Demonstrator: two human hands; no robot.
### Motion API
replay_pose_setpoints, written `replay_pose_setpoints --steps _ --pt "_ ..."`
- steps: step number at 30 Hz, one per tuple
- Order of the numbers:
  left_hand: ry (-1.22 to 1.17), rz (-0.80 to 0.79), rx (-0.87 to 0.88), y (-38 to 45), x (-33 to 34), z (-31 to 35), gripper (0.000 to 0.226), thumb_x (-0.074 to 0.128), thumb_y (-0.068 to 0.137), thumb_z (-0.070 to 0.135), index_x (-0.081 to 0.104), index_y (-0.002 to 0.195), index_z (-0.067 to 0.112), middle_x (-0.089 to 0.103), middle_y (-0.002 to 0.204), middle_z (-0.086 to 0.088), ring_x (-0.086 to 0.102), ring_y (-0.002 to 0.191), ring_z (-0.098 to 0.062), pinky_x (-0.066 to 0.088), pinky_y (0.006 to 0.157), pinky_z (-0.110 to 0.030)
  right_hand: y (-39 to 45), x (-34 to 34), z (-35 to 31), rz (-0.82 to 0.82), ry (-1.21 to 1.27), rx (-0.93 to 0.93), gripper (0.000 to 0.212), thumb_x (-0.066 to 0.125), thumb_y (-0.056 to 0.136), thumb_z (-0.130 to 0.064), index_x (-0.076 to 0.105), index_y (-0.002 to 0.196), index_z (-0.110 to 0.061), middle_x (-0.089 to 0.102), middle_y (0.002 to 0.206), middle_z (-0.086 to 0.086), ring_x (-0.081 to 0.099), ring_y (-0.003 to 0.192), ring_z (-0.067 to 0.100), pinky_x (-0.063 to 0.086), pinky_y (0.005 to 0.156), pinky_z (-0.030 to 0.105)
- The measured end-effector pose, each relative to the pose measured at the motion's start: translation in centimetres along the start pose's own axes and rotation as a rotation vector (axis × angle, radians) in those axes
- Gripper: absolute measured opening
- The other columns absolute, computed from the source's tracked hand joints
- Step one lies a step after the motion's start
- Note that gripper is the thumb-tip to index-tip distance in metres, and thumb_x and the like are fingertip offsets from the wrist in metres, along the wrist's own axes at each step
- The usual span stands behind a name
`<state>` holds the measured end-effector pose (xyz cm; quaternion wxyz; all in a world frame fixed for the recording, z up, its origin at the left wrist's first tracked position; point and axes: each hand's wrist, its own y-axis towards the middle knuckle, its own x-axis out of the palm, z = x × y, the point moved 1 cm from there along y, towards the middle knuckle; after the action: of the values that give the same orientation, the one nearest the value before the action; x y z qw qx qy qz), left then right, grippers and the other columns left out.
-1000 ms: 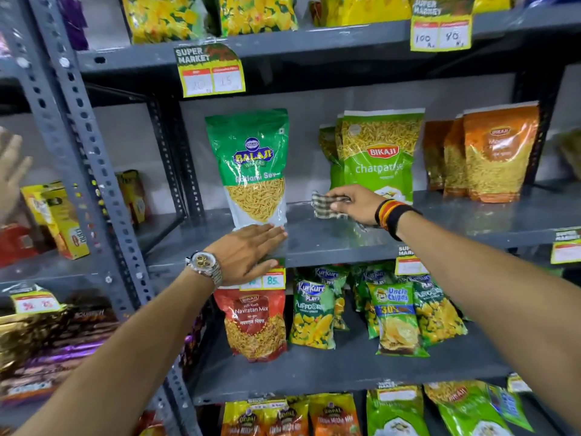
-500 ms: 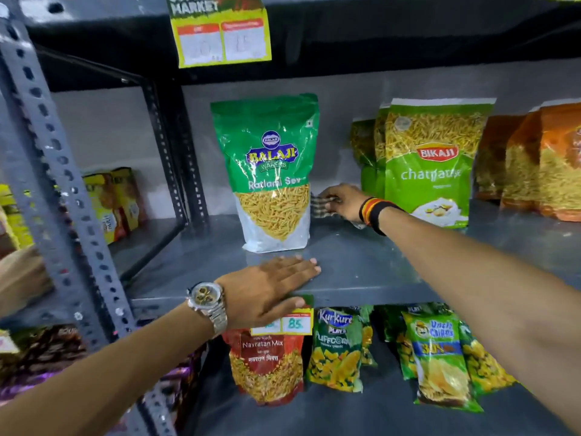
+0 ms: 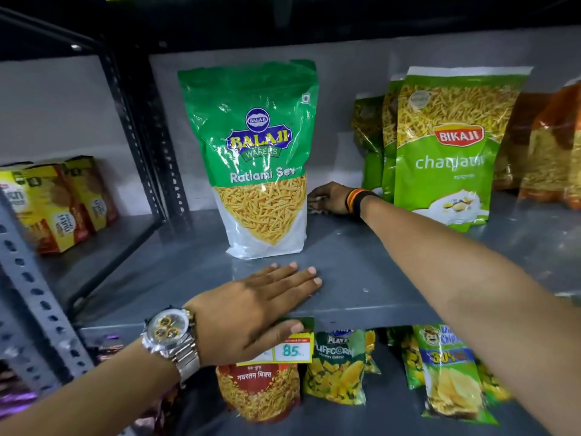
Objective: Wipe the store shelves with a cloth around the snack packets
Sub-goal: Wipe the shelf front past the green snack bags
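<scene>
A tall green Balaji Ratlami Sev packet (image 3: 254,158) stands upright on the grey metal shelf (image 3: 361,272). My right hand (image 3: 330,198) reaches to the back of the shelf just right of that packet and presses a checked cloth (image 3: 316,206) down; only a small corner of the cloth shows under the fingers. To the right stand green Bikaji packets (image 3: 446,146), close to my wrist. My left hand (image 3: 267,297) lies flat, fingers spread, on the shelf's front edge in front of the Balaji packet, holding nothing.
Orange packets (image 3: 550,152) stand at the far right of the same shelf. Yellow boxes (image 3: 56,202) sit on the neighbouring shelf beyond a perforated upright (image 3: 147,146). Below hang a price tag (image 3: 292,349) and several small packets (image 3: 336,366).
The view has moved closer to the shelf. My right hand with the cloth has slid left and further back, up against the Balaji packet. My left hand stays flat on the front edge.
</scene>
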<state>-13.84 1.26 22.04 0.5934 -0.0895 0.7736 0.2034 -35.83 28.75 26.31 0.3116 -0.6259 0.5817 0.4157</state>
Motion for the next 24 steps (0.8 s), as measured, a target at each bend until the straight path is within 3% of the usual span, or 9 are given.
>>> replay_pose_setpoints --steps 7,10,12,14,16,19,24 --pt "0.001 -0.034 -0.04 0.0 -0.3 0.3 0.062 0.025 0.107 0.053 0.004 0.161 0.03 0.013 0.169 0.006 0.008 0.155 -0.01 0.014 0.127 -0.033 -12.4 -0.9 -1.8 -0.019 -0.057 -0.16 0.039 0.057 0.094 -0.026 0.056 0.131 -0.016 0.055 0.135 0.003 0.052 0.123 0.018 0.037 0.098 0.022" --pt "0.042 -0.027 -0.087 -0.2 -0.4 0.5 0.066 0.023 0.105 0.057 0.01 0.161 0.025 0.022 0.167 0.0 0.021 0.154 -0.017 0.025 0.124 -0.039 -17.4 -2.4 -1.9 -0.124 -0.015 -0.165 0.039 0.06 0.092 -0.027 0.056 0.13 -0.017 0.054 0.128 -0.006 0.051 0.105 -0.005 0.035 0.088 0.012" --pt "0.084 -0.02 -0.14 -0.2 -0.6 0.8 0.072 0.022 0.103 0.061 0.016 0.161 0.017 0.029 0.164 -0.007 0.03 0.151 -0.022 0.028 0.122 -0.041 -17.9 -3.7 -2.0 -0.078 0.039 -0.155 0.038 0.06 0.092 -0.024 0.056 0.13 -0.015 0.057 0.125 -0.004 0.054 0.093 -0.013 0.037 0.078 0.004" --pt "0.105 -0.03 -0.176 -0.2 -0.8 1.1 0.078 0.02 0.101 0.064 0.02 0.159 0.012 0.032 0.163 -0.011 0.034 0.149 -0.024 0.023 0.12 -0.038 -17.3 -3.9 -2.0 0.024 0.02 -0.149 0.039 0.06 0.092 -0.021 0.056 0.131 -0.012 0.057 0.132 0.003 0.056 0.114 0.005 0.035 0.087 0.009" --pt "0.116 -0.038 -0.194 -0.2 -1.0 1.3 0.08 0.019 0.101 0.065 0.023 0.159 0.009 0.033 0.162 -0.013 0.035 0.148 -0.026 0.021 0.118 -0.038 -15.9 -2.9 -1.9 0.046 -0.016 -0.122 0.04 0.061 0.091 -0.02 0.058 0.13 -0.013 0.058 0.136 0.007 0.055 0.122 0.021 0.035 0.091 0.016" --pt "0.128 -0.044 -0.208 -0.3 -1.0 1.4 0.078 0.022 0.101 0.063 0.024 0.158 0.009 0.033 0.162 -0.013 0.037 0.147 -0.026 0.021 0.117 -0.037 -15.3 -1.1 -2.2 0.038 -0.016 -0.115 0.038 0.059 0.092 -0.018 0.058 0.13 -0.013 0.059 0.135 0.009 0.056 0.121 0.024 0.037 0.089 0.017" --pt "0.124 -0.059 -0.216 -0.2 -1.1 1.4 0.077 0.023 0.101 0.062 0.021 0.159 0.012 0.031 0.163 -0.011 0.034 0.148 -0.023 0.019 0.118 -0.033 -22.0 -1.1 -2.5 -0.11 0.001 -0.336 0.033 0.057 0.093 -0.023 0.06 0.126 -0.019 0.057 0.116 0.002 0.055 0.107 0.013 0.036 0.095 0.021"
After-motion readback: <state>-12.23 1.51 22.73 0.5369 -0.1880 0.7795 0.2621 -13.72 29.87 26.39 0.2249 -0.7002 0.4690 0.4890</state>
